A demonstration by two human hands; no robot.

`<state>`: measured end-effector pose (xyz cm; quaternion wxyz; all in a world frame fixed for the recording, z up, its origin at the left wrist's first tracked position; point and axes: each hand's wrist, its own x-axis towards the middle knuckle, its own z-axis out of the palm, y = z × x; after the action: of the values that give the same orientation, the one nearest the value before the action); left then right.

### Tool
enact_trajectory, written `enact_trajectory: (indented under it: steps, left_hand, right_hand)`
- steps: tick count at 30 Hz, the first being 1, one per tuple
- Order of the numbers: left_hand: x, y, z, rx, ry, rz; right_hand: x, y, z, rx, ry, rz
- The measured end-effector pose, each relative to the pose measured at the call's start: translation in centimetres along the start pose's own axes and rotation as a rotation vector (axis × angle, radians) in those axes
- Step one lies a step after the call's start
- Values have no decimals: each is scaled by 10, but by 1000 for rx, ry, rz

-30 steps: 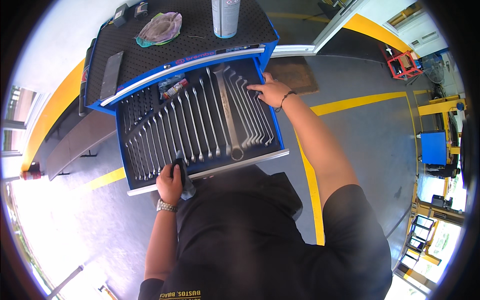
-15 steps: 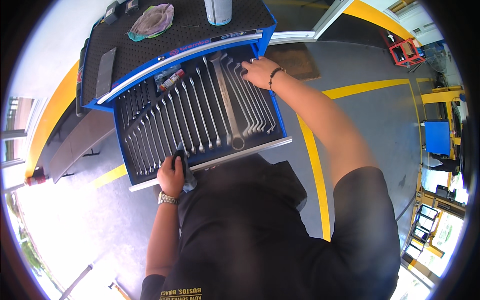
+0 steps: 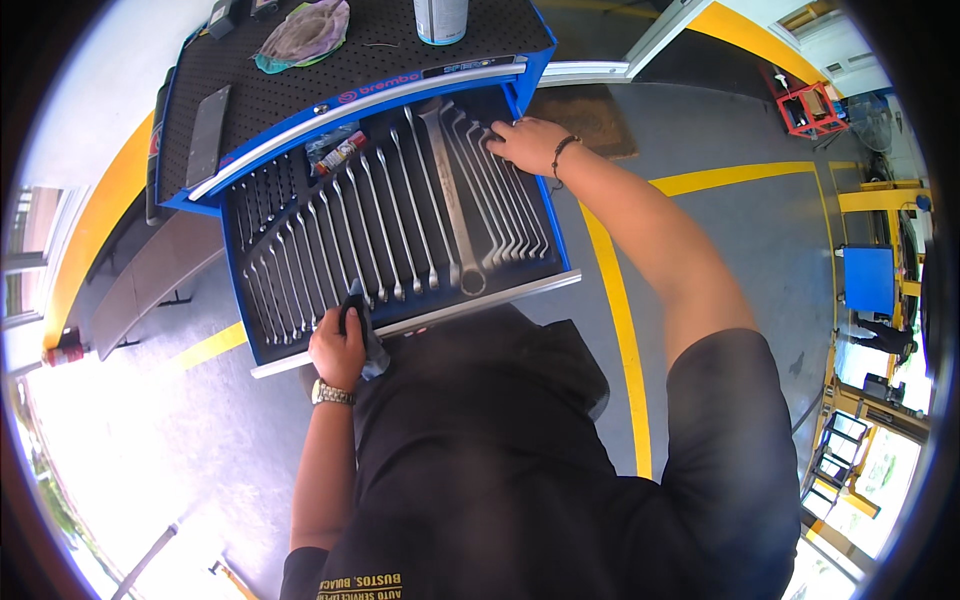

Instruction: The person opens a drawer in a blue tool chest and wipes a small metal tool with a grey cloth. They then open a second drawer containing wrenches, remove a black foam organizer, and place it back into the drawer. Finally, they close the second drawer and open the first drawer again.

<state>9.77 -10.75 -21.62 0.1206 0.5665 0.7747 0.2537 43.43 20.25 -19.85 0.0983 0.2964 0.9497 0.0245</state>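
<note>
In the open drawer (image 3: 415,318) of a blue tool cabinet, silver combination wrenches (image 3: 345,235) lie in a row. They are graded from short at the left to long at the right. A large, dull wrench (image 3: 455,200) lies beside them, with several offset ring wrenches (image 3: 500,205) to its right. My right hand (image 3: 528,150) has its bent fingers closed at the far end of the offset wrenches, hiding the tips there. At the drawer's front edge, my left hand (image 3: 338,348) is closed around a bunched dark cloth (image 3: 371,350).
The cabinet's perforated black top (image 3: 385,60) carries a crumpled rag (image 3: 305,38), a spray can (image 3: 441,20) and a flat dark bar (image 3: 209,138). A small red-labelled package (image 3: 343,150) sits at the drawer's back. A red stand (image 3: 810,108) is far right.
The lower end of the rightmost offset wrench has shifted slightly, now more level with its neighbours. Both hands stay nearly in place; the view has shifted a little.
</note>
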Motion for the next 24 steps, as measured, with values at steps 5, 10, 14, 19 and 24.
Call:
enact_trajectory:
  steps: [5,10,14,19,24]
  left_hand:
    - [1,-3,0,13,5,28]
    - [0,-6,1,55,21,56]
    - [2,-1,-2,37,14,55]
    - [-2,-11,3,53,9,28]
    - [-2,-9,0,36,13,28]
  right_hand:
    - [-9,4,-2,101,-35,76]
    - [-11,-1,-8,147,-52,113]
    - [-11,6,-4,242,29,106]
    - [2,11,10,290,88,110]
    - [4,2,-4,228,35,150]
